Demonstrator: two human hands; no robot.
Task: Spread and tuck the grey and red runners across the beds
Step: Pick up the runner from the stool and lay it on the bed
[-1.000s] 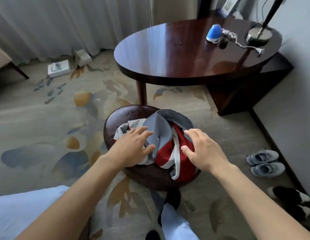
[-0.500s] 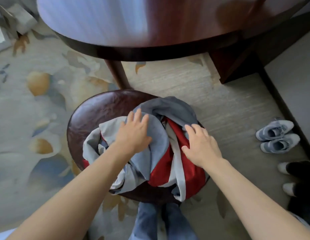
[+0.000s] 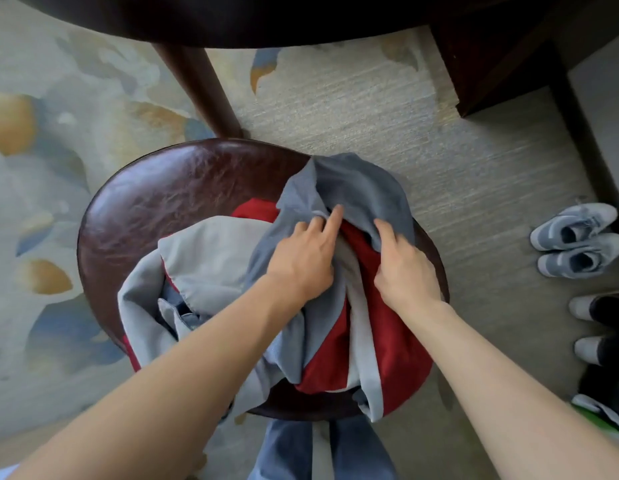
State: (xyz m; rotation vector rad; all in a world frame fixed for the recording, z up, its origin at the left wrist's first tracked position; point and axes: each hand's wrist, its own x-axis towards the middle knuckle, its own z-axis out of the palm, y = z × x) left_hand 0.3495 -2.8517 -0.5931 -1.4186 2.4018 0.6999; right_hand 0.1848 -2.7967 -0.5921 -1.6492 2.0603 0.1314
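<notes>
A crumpled heap of grey and red runners (image 3: 211,268) lies on a round dark brown leather stool (image 3: 155,202), filling its near and right part. My left hand (image 3: 304,258) rests on top of the heap, index finger stretched forward, other fingers curled into a grey fold. Just to its right, my right hand (image 3: 405,268) digs its fingers into the cloth where grey meets red (image 3: 398,341). Part of the red fabric hangs over the stool's near right edge. No bed is in view.
A dark wooden table (image 3: 266,22) overhangs the far side, one leg (image 3: 200,84) standing just behind the stool. Grey sneakers (image 3: 574,240) and dark shoes (image 3: 602,327) line the right wall. Patterned carpet (image 3: 41,168) spreads to the left. My jeans-clad legs (image 3: 321,448) stand against the stool.
The view has closed in and tilted down over the stool. Both hands slid forward and together on the heap, and their fingers went from lying flat to curling into the cloth.
</notes>
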